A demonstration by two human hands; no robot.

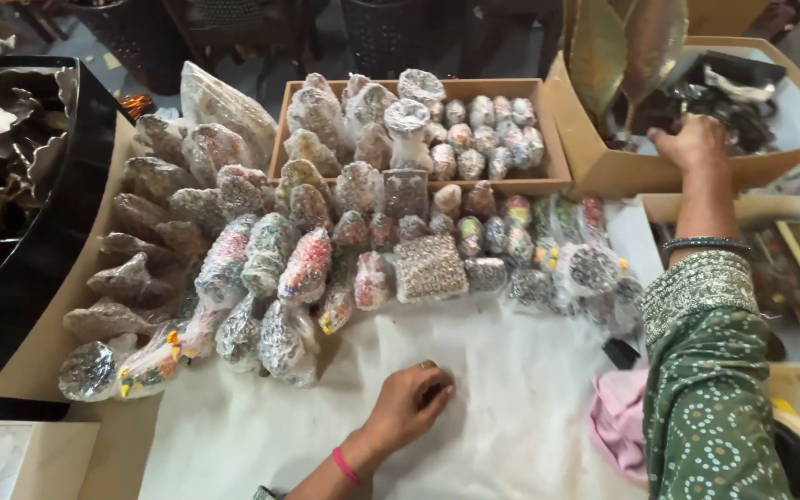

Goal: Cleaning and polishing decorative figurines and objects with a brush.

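Left hand (414,400) rests on white paper (474,407) at the table's near edge, fingers curled together, holding nothing visible. Right hand (693,141) reaches into cardboard box (604,167) at far right corner; grip unclear. Bagged bead packets (326,250) already lie in rows mid-table.

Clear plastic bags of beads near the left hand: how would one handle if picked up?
The bags of beads look bulging, so probably heavy for their size. The shiny film may slip and crinkle in a grip. The loose fill would likely sag and shift rather than roll.
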